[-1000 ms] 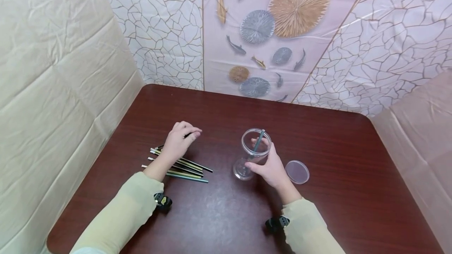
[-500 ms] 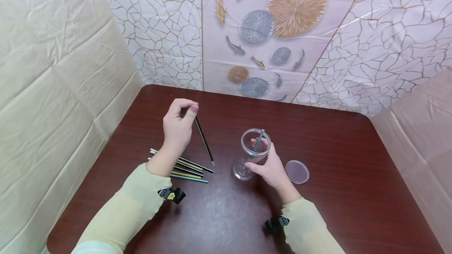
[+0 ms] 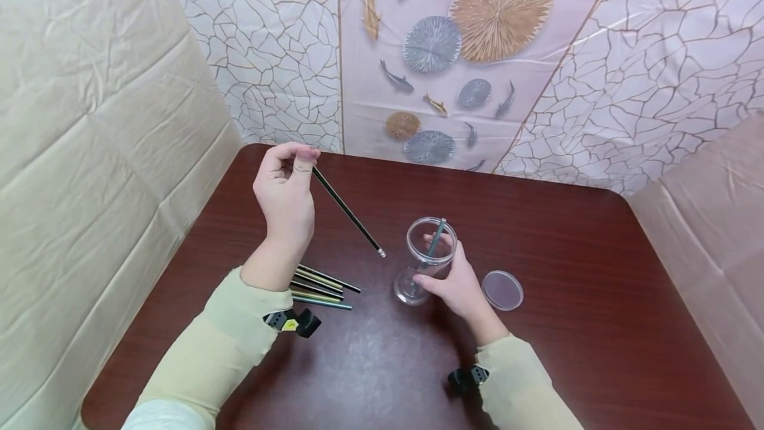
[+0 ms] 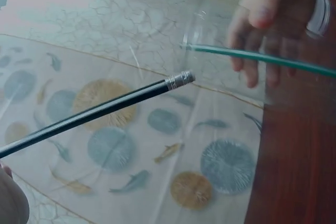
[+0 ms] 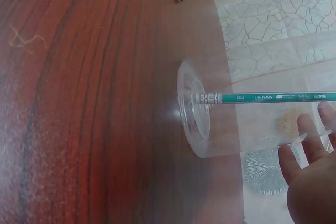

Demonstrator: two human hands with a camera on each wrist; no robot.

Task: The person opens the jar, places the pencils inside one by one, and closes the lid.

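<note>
My left hand (image 3: 285, 201) pinches one end of a black pencil (image 3: 349, 211) between thumb and fingertips, above the table. The pencil slants down to the right, its silver ferrule and eraser end lowest, left of the jar's mouth and apart from it. In the left wrist view this black pencil (image 4: 94, 113) crosses the middle. My right hand (image 3: 456, 284) holds a clear jar (image 3: 410, 287) standing upright on the table, thumb and fingers round its side. One green pencil (image 3: 436, 237) leans inside; in the right wrist view the green pencil (image 5: 273, 97) has its eraser end at the jar's base.
Several black, yellow-striped and green pencils (image 3: 322, 287) lie in a loose bunch below my left wrist, partly hidden by it. A round clear lid (image 3: 503, 290) lies flat right of my right hand. Patterned cloth walls (image 3: 286, 52) border the dark red-brown table (image 3: 573, 324).
My left hand has risen up and away from the bunch with the black pencil, whose eraser end has swung out to the right, nearer the jar. The right hand and jar stay put.
</note>
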